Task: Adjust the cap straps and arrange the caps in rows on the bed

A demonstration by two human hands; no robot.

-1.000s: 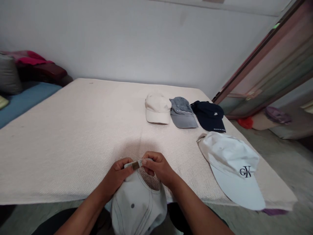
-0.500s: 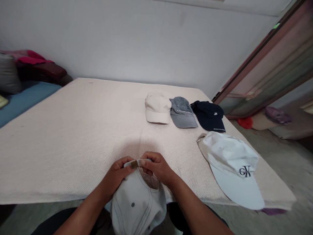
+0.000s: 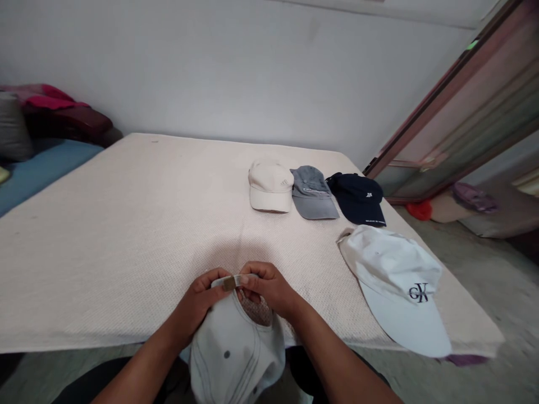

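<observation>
Both my hands hold a light grey baseball cap (image 3: 227,354) by the strap at its back, over the near edge of the table. My left hand (image 3: 202,297) pinches the strap beside its brass-coloured buckle (image 3: 229,283). On the other side of the buckle, my right hand (image 3: 269,286) has thumb and fingers closed on the strap. The cap's crown hangs down below my hands, with its back opening facing up to the right. Its brim is out of sight.
On the cloth-covered table (image 3: 126,235) a beige cap (image 3: 270,185), a grey cap (image 3: 314,193) and a navy cap (image 3: 357,196) sit in a row. A larger white cap (image 3: 396,286) lies nearer, at the right edge. A wall (image 3: 210,67) stands behind.
My hands stay on the strap with almost no movement. The whole view has shifted very slightly; the caps on the table lie as before.
</observation>
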